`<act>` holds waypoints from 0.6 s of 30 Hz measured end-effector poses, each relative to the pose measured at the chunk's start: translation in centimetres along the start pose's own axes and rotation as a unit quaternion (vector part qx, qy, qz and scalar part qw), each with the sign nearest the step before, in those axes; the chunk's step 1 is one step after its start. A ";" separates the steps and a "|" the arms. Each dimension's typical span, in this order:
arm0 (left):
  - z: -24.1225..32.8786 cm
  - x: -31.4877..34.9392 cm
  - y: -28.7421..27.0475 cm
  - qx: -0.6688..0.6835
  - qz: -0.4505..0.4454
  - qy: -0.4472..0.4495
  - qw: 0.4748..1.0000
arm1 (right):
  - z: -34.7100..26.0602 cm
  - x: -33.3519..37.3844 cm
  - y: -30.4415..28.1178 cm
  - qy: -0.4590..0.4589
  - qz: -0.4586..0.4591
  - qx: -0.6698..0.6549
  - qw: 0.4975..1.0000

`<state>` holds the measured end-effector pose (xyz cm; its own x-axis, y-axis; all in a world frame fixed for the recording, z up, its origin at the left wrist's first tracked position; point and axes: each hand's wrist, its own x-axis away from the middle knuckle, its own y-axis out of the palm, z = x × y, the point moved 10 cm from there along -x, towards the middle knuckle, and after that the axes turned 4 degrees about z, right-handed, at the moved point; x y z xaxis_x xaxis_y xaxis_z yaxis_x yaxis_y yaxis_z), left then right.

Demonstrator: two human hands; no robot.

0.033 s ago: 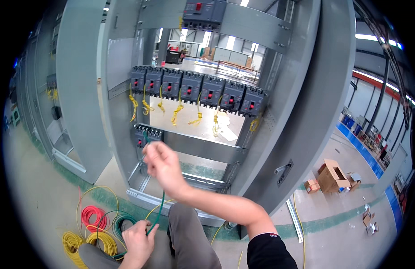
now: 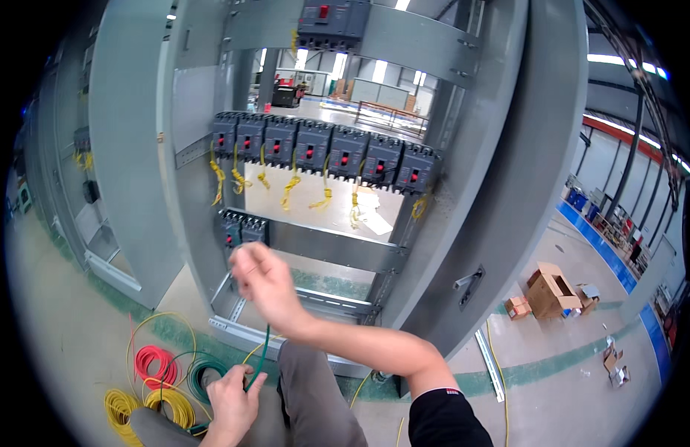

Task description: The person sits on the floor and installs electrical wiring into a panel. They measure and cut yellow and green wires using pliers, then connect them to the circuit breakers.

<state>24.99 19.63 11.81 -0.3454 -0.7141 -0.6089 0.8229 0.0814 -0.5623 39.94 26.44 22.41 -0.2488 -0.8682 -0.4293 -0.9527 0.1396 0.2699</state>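
Coils (image 2: 142, 363) lie at lower left, probably to stay within reach, beside the left hand (image 2: 233, 398), closed around the green wire (image 2: 260, 363) at lower centre, seemingly to steady it, while mid-frame, before the small breakers (image 2: 254, 229), the right hand (image 2: 267, 287) curls its fingers, whether on anything I cannot tell.
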 end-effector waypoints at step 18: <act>-3.9 -1.1 13.3 0.446 0.026 -0.338 0.829 | -4.2 1.1 -0.3 -0.318 -0.029 0.511 0.798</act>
<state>34.59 24.24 2.84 -0.2163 -0.9763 0.0023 0.9390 -0.2074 0.2743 40.69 23.45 25.52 0.0728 -0.5146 -0.8543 -0.5305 0.7054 -0.4701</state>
